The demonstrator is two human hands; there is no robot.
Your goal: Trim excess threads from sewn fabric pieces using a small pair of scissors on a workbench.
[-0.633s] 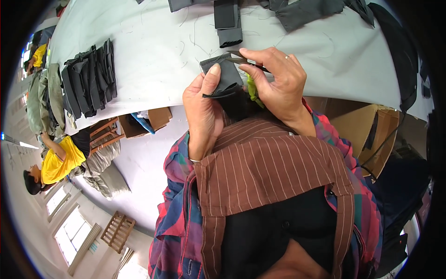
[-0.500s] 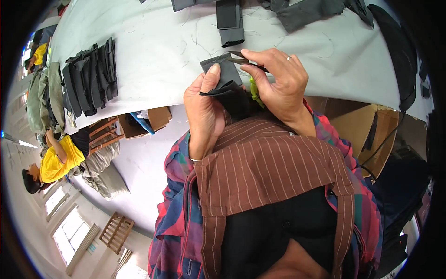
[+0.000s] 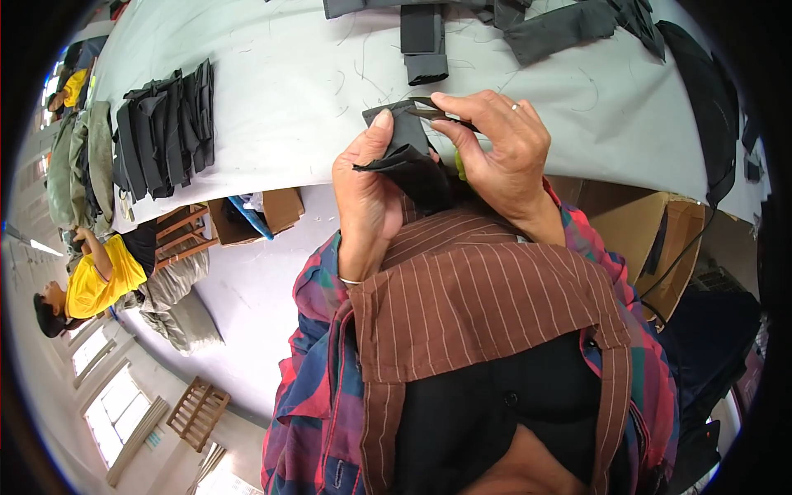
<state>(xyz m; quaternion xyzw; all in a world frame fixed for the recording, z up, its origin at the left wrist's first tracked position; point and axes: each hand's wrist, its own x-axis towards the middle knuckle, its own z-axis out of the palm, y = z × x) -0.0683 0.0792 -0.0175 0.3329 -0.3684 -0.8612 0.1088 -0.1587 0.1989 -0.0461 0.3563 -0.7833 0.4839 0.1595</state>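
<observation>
Both my hands were at the near edge of the pale counter (image 3: 272,107), around one dark cloth piece (image 3: 407,139). My left hand (image 3: 363,186) was closed on it in a pinch, thumb on top near the left edge, the other fingers mostly hidden underneath. My right hand (image 3: 502,142) was partly curled, thumb and forefinger around dark snips (image 3: 437,115) whose pointed blades stood slightly apart at the cloth's upper edge; whether they touched it, I could not tell. Something yellow-green (image 3: 459,164) showed beside that palm. I judged the cloth light and soft, firmer where it was folded, unlikely to slip or break, though the points could nick it; best held by the flat part, away from the blades. Its folded lower flap drooped toward my apron (image 3: 487,305) and hid part of my grip. Ahead lay a dark strip (image 3: 423,41) among loose threads (image 3: 343,81), fairly near the blades; to the left, well apart, a row of dark folded pieces (image 3: 165,128). Below the counter, to the right, stood a cardboard box (image 3: 606,204).
</observation>
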